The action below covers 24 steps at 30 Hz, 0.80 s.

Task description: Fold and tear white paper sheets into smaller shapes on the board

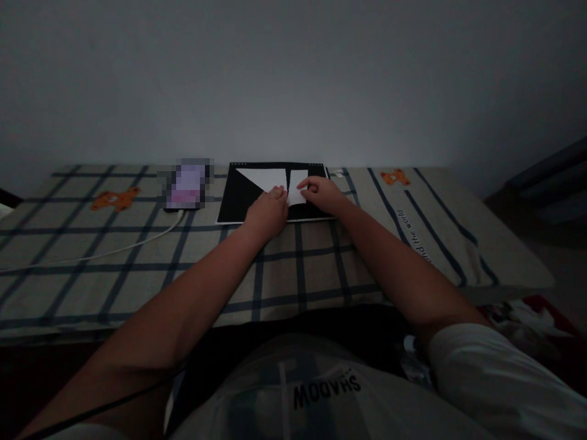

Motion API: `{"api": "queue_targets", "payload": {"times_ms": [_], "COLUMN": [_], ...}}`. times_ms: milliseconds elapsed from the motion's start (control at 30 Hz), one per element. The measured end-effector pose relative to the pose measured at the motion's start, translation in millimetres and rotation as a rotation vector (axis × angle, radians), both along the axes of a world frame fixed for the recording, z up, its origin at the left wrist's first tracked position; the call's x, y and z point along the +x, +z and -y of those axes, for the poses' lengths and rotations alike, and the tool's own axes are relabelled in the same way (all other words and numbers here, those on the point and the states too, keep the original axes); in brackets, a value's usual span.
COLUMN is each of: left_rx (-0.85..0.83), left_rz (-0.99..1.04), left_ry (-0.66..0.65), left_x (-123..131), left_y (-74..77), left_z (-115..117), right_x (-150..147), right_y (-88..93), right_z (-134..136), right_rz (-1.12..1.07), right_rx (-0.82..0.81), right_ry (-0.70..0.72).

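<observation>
A black sheet (pixel 238 205) with a pale edge and small holes along its top lies flat on the cloth. On it are two white paper pieces: a triangular one (pixel 263 178) on the left and a narrow upright strip (pixel 298 180) on the right, with a dark gap between them. My left hand (pixel 270 209) is closed, fingers together and bent, at the lower right corner of the triangular piece. At the strip's right side is my right hand (pixel 323 192), its thumb and forefinger curled toward each other on the paper. The undersides of both hands' fingers are hidden.
A phone (pixel 188 183) with a blurred screen lies to the left, its white cable (pixel 137 245) running off left. Checked cloth (pixel 321 263) with orange bear prints covers the table, which meets a grey wall (pixel 293 79). Small white scraps (pixel 338 173) lie beyond the right hand.
</observation>
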<state>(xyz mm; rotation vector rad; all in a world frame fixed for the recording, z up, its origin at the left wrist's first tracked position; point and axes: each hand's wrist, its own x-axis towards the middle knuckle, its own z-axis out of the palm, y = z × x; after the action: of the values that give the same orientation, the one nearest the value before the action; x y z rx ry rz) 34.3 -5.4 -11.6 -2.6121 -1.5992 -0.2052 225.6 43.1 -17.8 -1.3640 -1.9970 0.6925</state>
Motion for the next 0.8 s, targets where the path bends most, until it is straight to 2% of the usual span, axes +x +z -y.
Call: {"api": "queue_targets", "payload": {"times_ms": [167,400,633,800], "left_rx": [0.02,0.056,-0.006,-0.046], "left_rz": [0.01,-0.011,-0.032,-0.062], "left_ry": [0.039,0.018,0.005,-0.002], "left_x": [-1.8,-4.1,-4.7,-3.8], "left_y": [-4.4,-0.6,0.2,2.4], "left_z": [-0.3,2.1,3.8,5.4], "right_x": [-0.2,-1.6,-3.0,-2.6], "right_y": [0.0,0.0,0.8,-0.9], "right_z": [2.3,3.1,1.6,-0.9], "right_rz": [-0.045,-0.033,-0.026,-0.002], "right_rx": [-0.025,-0.007,-0.017,0.054], "right_ry": [0.04,0.005,-0.035,-0.026]}}
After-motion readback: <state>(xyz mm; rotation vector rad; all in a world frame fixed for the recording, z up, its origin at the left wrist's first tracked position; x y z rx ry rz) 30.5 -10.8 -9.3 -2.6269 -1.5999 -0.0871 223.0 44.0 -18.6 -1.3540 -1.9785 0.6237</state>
